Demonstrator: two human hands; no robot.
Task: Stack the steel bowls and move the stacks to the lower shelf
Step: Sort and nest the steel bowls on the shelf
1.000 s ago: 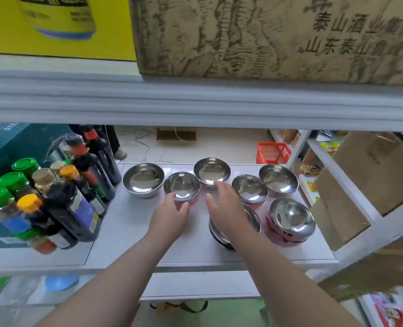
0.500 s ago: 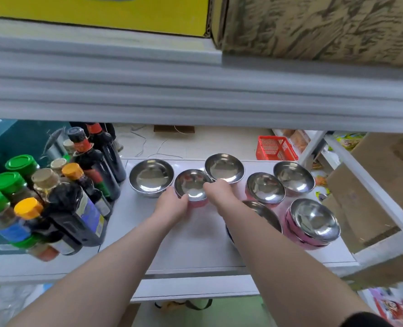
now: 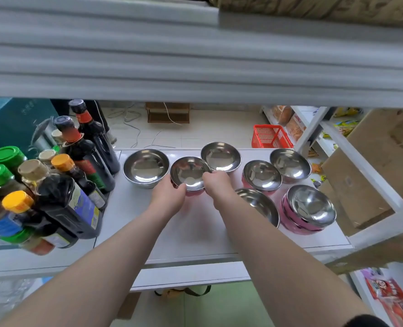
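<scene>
Both hands are closed on one small steel bowl [image 3: 189, 173] with a pink outer wall, which is held by its rim from either side: the left hand [image 3: 168, 198] is wrapped around the near-left edge, and the right hand [image 3: 217, 186] is pinched onto the right edge, its fingers [image 3: 210, 176] laid over the lip. Whether the bowl is lifted clear of the white shelf [image 3: 195, 234] or still resting on it cannot be told (its base is hidden by the hands). Six more bowls are spread over the same shelf. A wider plain steel bowl [image 3: 146, 167] is seen just beside the held one on the left, and another plain bowl [image 3: 220, 156] stands behind it, close to the right hand's fingertips. Further right, a pink-walled bowl [image 3: 261, 175] is set near a plain bowl at the far right [image 3: 290, 165]. Nearer the front edge, a bowl [image 3: 260, 204] is partly covered by the right forearm, and beside it a short stack of pink-walled bowls [image 3: 308, 210] is seen, nested upright. Dark sauce bottles [image 3: 87, 152] and green-capped jars [image 3: 6, 159] are crowded on the left end of the shelf, well apart from the held bowl. A red plastic basket [image 3: 271, 136] is seen on the floor beyond the shelf, and a cardboard box [image 3: 375, 161] is propped in the rack on the right.
</scene>
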